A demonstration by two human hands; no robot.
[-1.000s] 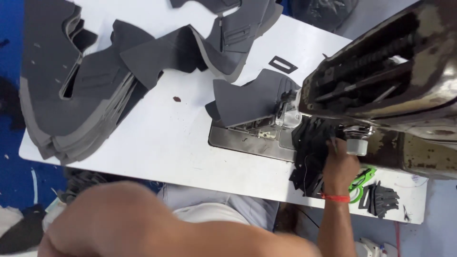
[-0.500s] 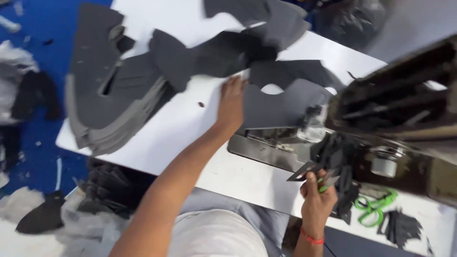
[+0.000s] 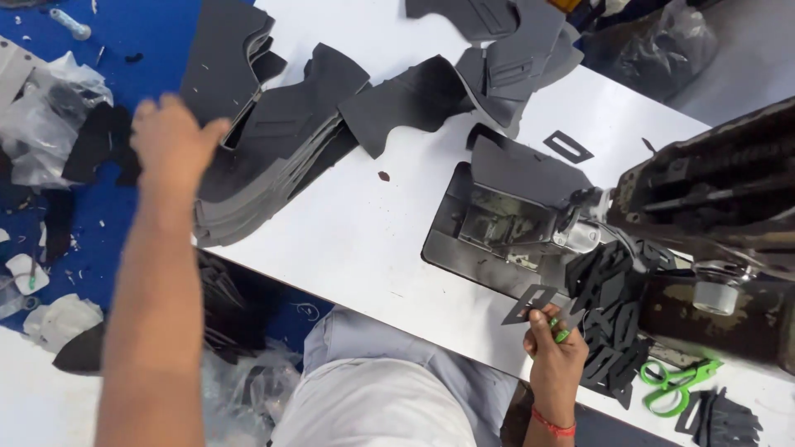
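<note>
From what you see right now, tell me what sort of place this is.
Probably a stitching workshop, perhaps for shoe uppers: an industrial sewing machine on a white table, stacks of cut grey pieces, and green scissors.

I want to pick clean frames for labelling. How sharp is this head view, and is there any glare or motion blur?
Head view: the left hand over the stack of grey cut pieces is slightly smeared by motion; the right hand holding a small black frame piece reads sharper; the white table is bright but not blown out; mild glare on the metal plate; the sewing machine is dark, with little detail.
</note>
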